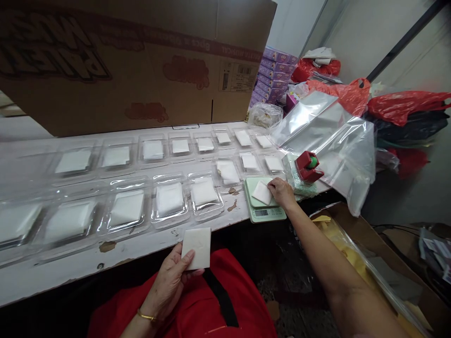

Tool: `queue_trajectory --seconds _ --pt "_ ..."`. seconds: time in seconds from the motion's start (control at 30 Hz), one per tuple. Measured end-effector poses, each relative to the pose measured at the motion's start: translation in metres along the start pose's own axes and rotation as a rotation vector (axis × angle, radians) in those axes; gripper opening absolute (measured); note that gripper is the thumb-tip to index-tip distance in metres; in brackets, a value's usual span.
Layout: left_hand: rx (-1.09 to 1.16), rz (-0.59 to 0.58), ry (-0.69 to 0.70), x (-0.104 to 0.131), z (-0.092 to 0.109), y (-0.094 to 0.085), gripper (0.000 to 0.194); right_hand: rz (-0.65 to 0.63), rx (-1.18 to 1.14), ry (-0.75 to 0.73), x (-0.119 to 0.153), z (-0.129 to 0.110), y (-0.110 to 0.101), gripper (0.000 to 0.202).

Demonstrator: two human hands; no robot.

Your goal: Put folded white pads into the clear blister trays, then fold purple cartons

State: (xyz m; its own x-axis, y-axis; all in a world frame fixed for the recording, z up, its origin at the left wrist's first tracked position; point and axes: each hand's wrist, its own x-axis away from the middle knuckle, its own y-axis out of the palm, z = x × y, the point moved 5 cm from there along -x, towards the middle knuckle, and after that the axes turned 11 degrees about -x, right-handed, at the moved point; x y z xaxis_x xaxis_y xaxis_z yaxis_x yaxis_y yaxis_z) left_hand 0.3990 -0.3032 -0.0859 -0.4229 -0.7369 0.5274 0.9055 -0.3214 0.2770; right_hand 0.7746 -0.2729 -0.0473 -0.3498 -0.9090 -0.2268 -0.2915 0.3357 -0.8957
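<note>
A pale wall (398,51) backs the white table (70,263), its surface chipped to brown in patches. A large cardboard box (123,89) stands along the rear, with glossy clear bags (355,150) heaped at right. Rows of clear trays (204,215) bear white pads; the far-left ones are too blurred to judge well. On the green scale (278,214), the right hand (281,191), fingers bunched, pinches a white square (261,193). The left hand (175,266), thumb over fingers, grips a pale stack (197,244) before the table edge.

R fingers (276,185) on white pkt (261,193), prob. paper
</note>
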Motion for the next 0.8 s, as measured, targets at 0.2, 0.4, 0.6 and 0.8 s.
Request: queue_trajectory --seconds 0.2,0.4,0.6,0.8 --pt "-0.004 -0.019 0.013 0.0 0.0 -0.001 0.053 0.022 0.033 -0.057 0.0 -0.007 0.003 0.017" --pt "-0.012 -0.055 0.031 -0.001 -0.005 -0.005 0.046 0.013 -0.024 -0.119 0.002 -0.013 -0.016 0.011" --pt "-0.042 -0.08 0.06 -0.013 -0.002 -0.004 0.039 -0.112 -0.33 -0.186 0.026 -0.064 -0.051 0.007" --pt "0.003 -0.123 0.046 -0.016 -0.001 0.001 0.035 -0.443 -0.655 -0.395 0.084 -0.176 -0.033 0.006"
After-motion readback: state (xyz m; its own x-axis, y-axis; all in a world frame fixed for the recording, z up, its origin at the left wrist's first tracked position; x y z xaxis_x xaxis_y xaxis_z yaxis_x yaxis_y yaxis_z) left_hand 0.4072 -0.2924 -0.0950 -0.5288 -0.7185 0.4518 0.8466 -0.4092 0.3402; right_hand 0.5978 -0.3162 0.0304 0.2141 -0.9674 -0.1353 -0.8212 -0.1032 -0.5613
